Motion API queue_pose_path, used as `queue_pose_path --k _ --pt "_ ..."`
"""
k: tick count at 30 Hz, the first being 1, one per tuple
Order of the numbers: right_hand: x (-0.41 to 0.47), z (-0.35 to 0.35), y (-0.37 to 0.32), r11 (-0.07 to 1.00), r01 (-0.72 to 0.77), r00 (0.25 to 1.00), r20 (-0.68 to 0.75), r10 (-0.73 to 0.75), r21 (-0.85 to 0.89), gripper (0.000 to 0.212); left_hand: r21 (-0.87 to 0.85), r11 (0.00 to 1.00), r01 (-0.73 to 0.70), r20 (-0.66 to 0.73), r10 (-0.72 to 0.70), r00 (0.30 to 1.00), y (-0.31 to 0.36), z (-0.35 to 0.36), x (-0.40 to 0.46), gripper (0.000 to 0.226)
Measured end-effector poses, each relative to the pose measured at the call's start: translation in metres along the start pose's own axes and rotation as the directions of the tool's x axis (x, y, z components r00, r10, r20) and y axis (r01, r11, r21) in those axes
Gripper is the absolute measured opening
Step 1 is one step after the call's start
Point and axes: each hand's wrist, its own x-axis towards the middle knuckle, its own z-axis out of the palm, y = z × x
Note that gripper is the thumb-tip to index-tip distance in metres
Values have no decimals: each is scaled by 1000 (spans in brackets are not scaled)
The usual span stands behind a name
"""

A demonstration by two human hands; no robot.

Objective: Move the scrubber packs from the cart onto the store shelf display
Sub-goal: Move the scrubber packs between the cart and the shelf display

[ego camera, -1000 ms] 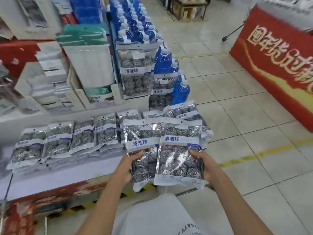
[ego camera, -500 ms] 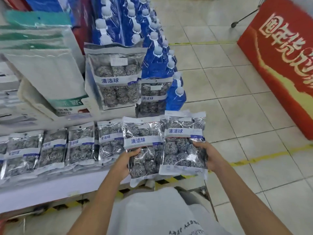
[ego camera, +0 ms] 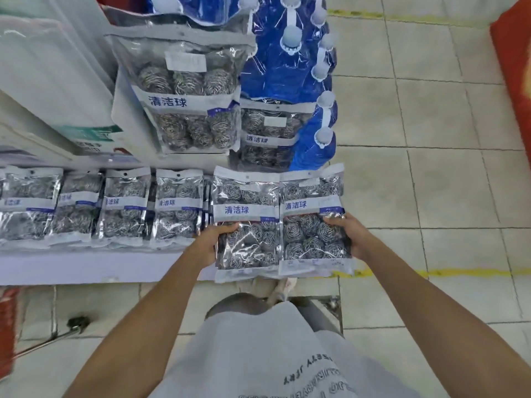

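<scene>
Two clear packs of steel scrubber balls with white and blue labels are held side by side over the right end of the white shelf. My left hand grips the left pack at its lower left edge. My right hand grips the right pack at its right edge. A row of several like packs lies flat on the shelf to the left. Two larger scrubber packs stand upright behind.
Blue bottles with white caps stand behind the packs on the right. White bagged goods fill the upper left. A red banner borders the tiled floor on the right. A metal bar lies low at left.
Both hands have carried the two packs forward and down toward the right end of the shelf row. The view has tilted downward and closer to the shelf.
</scene>
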Motion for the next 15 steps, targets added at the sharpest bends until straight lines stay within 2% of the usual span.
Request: queue_pose_path --k 3,7,8,11,15 --pt "13 -3 -1 999 12 1000 15 -11 -45 41 38 999 -16 -80 19 997 -2 1 11 50" --pt "19 -6 10 989 48 993 -100 -62 -138 45 137 986 -96 -232 126 965 -9 -4 25 94" --pt "20 -6 13 987 57 990 -122 -76 -147 48 150 981 -125 -261 162 952 -6 2 18 99" --pt "26 -4 21 982 88 979 -168 -116 -166 55 206 967 -153 -332 216 918 0 16 7 95" --pt "28 5 20 968 132 966 -190 -173 -212 56 291 941 -173 -348 272 897 -2 21 12 70"
